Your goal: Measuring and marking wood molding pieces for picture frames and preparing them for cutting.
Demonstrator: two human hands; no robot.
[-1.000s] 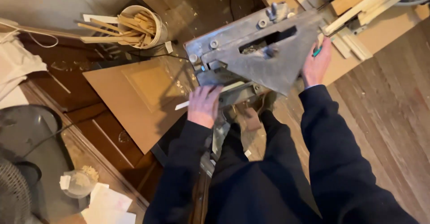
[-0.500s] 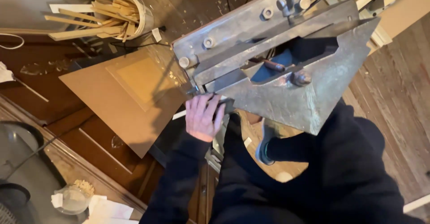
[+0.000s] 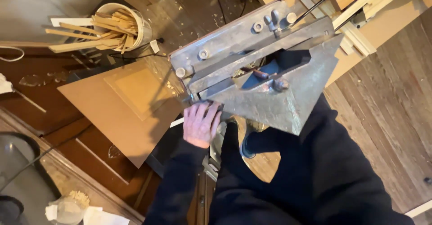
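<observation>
Gripping the metal machine (image 3: 270, 90) edge, left hand (image 3: 201, 125) beside panel (image 3: 121, 103).

A worn wooden plank floor (image 3: 387, 117) fills the frame, bearing a round bucket of wood offcuts (image 3: 121, 25) at upper left, a brown panelled board (image 3: 121, 103) left of centre, and crumpled paper scraps (image 3: 76, 209) at lower left.

a woodworking workshop: a heavy grey metal cutting machine (image 3: 265, 72) stands over a plank floor (image 3: 382, 112) strewn with sawdust, a round bucket (image 3: 121, 25) holds wood offcuts, and brown panels (image 3: 121, 103) and timber strips (image 3: 360, 4) lie about.
</observation>
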